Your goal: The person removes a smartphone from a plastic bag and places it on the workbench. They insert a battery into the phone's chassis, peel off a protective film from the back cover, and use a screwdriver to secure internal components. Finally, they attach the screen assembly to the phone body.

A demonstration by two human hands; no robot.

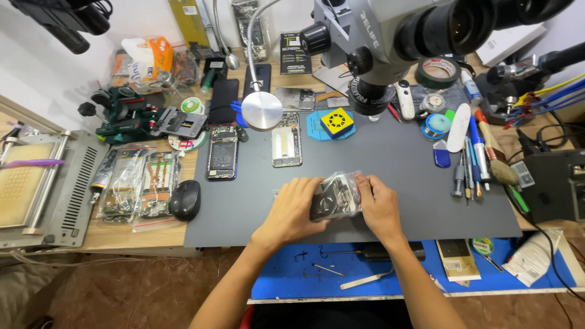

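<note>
The wooden counter [122, 234] carries a wide grey mat [396, 176]. At the mat's twelve o'clock stands a microscope [390, 36]. At its nine o'clock lies a black mouse [185, 200], and two opened phones [222, 152] rest toward eleven o'clock. Near the mat's six o'clock edge, the left hand [292, 210] and the right hand [379, 206] are both clamped on a small clear plastic bag [335, 195] with dark parts inside, fingers closed on its opposite ends, held just above the mat.
</note>
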